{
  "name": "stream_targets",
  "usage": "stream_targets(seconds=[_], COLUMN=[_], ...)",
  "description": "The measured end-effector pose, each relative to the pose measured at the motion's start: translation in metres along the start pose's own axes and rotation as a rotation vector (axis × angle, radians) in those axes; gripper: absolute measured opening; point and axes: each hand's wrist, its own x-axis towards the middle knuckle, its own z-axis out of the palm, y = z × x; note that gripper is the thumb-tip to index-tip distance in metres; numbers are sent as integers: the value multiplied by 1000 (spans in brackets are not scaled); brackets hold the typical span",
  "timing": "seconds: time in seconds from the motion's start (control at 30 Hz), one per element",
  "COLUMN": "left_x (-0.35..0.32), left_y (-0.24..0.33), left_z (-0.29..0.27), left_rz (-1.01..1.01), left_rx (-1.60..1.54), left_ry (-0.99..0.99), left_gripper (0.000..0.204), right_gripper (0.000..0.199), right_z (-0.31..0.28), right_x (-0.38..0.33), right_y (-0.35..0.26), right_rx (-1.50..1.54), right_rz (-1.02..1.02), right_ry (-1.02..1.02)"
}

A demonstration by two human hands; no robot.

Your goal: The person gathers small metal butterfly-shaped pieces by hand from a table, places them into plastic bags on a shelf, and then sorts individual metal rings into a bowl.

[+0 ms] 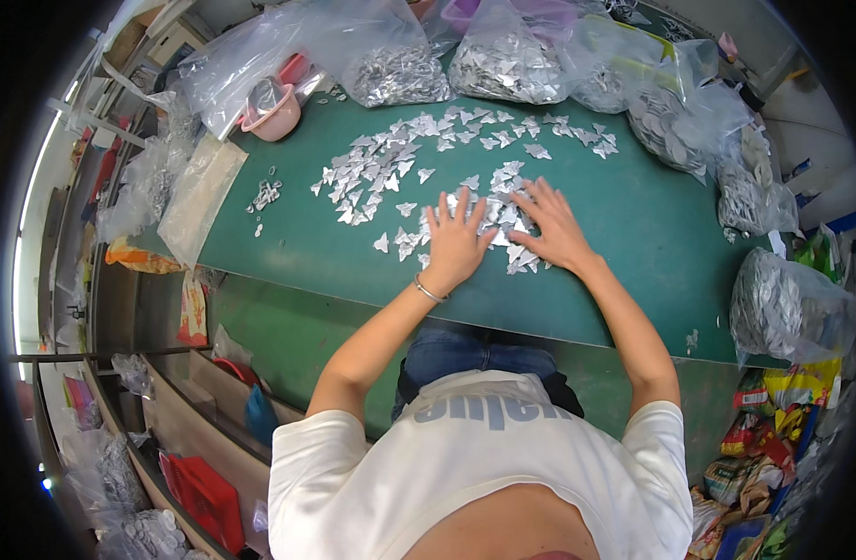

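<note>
Both hands lie on a pile of flat silvery metal pieces (514, 220), small and butterfly-like in outline, near the table's front edge. My left hand (457, 241) rests with its fingers spread over the pile's left side, a bangle on the wrist. Opposite it, my right hand (554, 227) is stretched out flat on the right side, thumb toward the left hand. Some pieces under the palms are hidden. Farther back, a wider spread of the same metal pieces (379, 159) curves across the green table (652, 243).
Clear bags of metal parts (510, 67) line the table's back edge, and another bag (771, 303) sits at the right corner. A pink cup (271, 119) stands at the back left. Small metal bits (265, 194) lie left of the pile. Below left is a wooden shelf (180, 420).
</note>
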Motion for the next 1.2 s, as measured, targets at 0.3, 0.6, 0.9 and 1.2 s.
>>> stream_targets(seconds=[0.3,0.6,0.9,1.2], left_x=[-43,-93,-124,-112], left_y=[42,89,75,79], left_z=[-23,-49,19,26], left_rz=[253,119,-1112,-1018], left_rx=[-262,-1372,-2355,-2656], left_ry=[-129,-596,-1135,-1151], left_gripper=[59,33,39,53], right_gripper=[65,61,58,37], right_z=[-28,-37,-32,-29], right_x=[-46,-61,-89,-104], right_y=[-14,-19,-41,-48], right_rx=[106,26,154,169], right_rz=[-127,-4,200,143], right_ry=[-170,-144,96,11])
